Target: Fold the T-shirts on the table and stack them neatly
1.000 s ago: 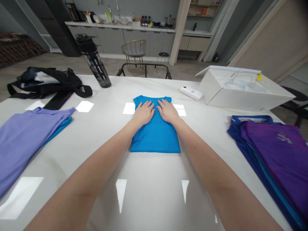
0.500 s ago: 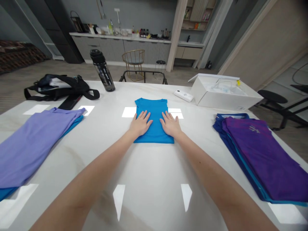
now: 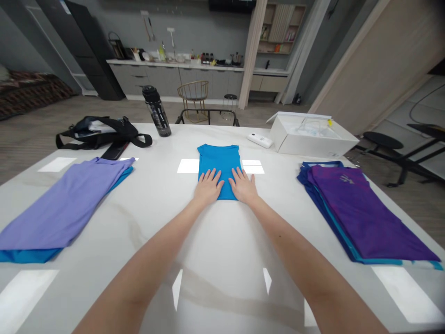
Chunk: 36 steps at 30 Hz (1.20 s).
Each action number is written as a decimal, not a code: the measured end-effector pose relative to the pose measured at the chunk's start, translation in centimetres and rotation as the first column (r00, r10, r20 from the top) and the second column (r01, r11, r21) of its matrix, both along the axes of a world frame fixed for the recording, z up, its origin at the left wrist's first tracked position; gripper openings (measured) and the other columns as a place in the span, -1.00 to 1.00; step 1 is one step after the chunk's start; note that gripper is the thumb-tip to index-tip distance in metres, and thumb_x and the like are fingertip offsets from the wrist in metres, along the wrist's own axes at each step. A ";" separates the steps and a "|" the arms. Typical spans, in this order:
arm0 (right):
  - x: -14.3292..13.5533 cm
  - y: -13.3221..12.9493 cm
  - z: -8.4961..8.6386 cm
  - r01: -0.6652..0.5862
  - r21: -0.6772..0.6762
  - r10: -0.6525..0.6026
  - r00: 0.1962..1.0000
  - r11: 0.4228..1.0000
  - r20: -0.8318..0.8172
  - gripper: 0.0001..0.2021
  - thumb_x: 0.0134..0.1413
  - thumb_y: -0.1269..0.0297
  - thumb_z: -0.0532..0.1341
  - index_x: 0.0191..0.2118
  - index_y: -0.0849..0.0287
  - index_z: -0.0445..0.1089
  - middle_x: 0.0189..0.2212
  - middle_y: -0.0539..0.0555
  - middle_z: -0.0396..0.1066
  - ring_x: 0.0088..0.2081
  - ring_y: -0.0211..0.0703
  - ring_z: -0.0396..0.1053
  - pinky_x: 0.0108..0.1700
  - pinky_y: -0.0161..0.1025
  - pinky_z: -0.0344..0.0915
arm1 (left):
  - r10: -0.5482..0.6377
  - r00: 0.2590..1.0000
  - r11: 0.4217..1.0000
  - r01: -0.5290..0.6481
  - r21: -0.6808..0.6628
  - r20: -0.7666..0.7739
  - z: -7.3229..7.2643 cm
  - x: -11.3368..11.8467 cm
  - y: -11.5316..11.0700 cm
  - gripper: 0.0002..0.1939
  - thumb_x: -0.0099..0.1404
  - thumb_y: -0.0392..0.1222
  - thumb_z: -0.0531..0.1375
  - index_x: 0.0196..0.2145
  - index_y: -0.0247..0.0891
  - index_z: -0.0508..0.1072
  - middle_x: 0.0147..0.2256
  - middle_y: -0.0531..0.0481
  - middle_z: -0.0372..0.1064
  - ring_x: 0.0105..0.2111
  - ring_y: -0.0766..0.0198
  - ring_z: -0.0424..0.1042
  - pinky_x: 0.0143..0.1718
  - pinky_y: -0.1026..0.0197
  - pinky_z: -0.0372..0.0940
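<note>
I have the fingers of both hands spread, palms down, pinching nothing. The left hand (image 3: 208,188) lies over the lower left edge of the blue shirt (image 3: 219,157), its thumb turned inward; the right hand (image 3: 244,186) mirrors it over the lower right edge. I judge that the paired, flat contact spreads light pressure, holding both edges flat without bunching the cloth. The palms hide parts of those edges, so I cannot tell how they lie there.

The shirt is flat on the table (image 3: 215,250), straight ahead of me, its neckline away from me and its hem toward me. That square placing probably lets both arms reach it evenly.

To the shirt's left lies a lilac top (image 3: 69,199) over a blue cloth (image 3: 31,256); to its right, a purple shirt (image 3: 368,218) tops a pile. Both sit well apart from it, which leaves my forearms room between. Beyond it on the left are a phone (image 3: 114,150), a black bag (image 3: 100,134) and an upright bottle (image 3: 160,118). Beyond it on the right, a white device (image 3: 260,140) lies just beside an open box (image 3: 306,144), out of the hands' way.
</note>
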State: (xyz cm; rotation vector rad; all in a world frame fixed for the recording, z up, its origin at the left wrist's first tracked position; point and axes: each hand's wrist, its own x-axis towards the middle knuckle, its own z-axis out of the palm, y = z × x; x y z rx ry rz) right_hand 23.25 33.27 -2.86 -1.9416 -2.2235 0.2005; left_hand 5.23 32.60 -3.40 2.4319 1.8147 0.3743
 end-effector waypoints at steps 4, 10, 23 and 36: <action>0.2 -2.3 0.2 -0.125 0.038 0.124 0.992 0.991 0.028 -0.41 0.48 -0.02 -0.20 0.50 -0.02 -0.11 0.50 0.06 -0.23 0.49 0.05 -0.25 0.41 0.36 -0.26 | -0.052 0.998 0.999 0.052 -0.013 -0.026 0.1 -1.0 -1.4 -0.36 0.55 0.11 -0.19 0.45 -0.18 0.06 0.46 -0.14 -0.13 0.46 -0.01 -0.12 0.43 -0.15 -0.17; 0.8 -6.0 0.6 -0.227 -0.069 0.230 0.973 0.971 0.038 -0.38 0.46 -0.10 -0.20 0.50 -0.05 -0.11 0.50 0.04 -0.19 0.49 0.09 -0.26 0.41 0.32 -0.25 | -0.127 0.990 0.988 0.121 -0.100 -0.059 -0.1 -3.1 -4.5 -0.34 0.54 0.17 -0.18 0.46 -0.14 0.00 0.48 -0.17 -0.24 0.47 -0.01 -0.23 0.43 -0.12 -0.16; 3.0 -9.8 0.3 -0.038 0.103 0.046 0.996 0.994 -0.080 -0.59 0.46 0.22 -0.04 0.20 0.13 0.43 0.19 0.20 0.38 0.21 -0.04 0.29 0.25 -0.18 0.17 | -0.003 0.992 1.000 0.001 -0.017 -0.130 1.0 -4.9 -9.3 -0.51 0.47 -0.38 -0.11 0.27 -0.25 0.30 0.29 -0.20 0.29 0.27 0.16 0.29 0.25 0.09 0.19; 2.9 -15.0 0.8 -0.055 0.128 0.063 0.996 0.990 -0.059 -0.67 0.45 0.31 -0.05 0.02 0.12 0.46 -0.03 0.19 0.41 0.01 0.00 0.35 0.03 -0.19 0.26 | -0.011 0.968 0.998 0.025 0.052 -0.250 3.2 -4.5 -15.1 -0.66 0.37 -0.50 -0.06 -0.12 -0.31 0.45 -0.13 -0.22 0.45 -0.10 0.04 0.44 -0.01 0.05 0.26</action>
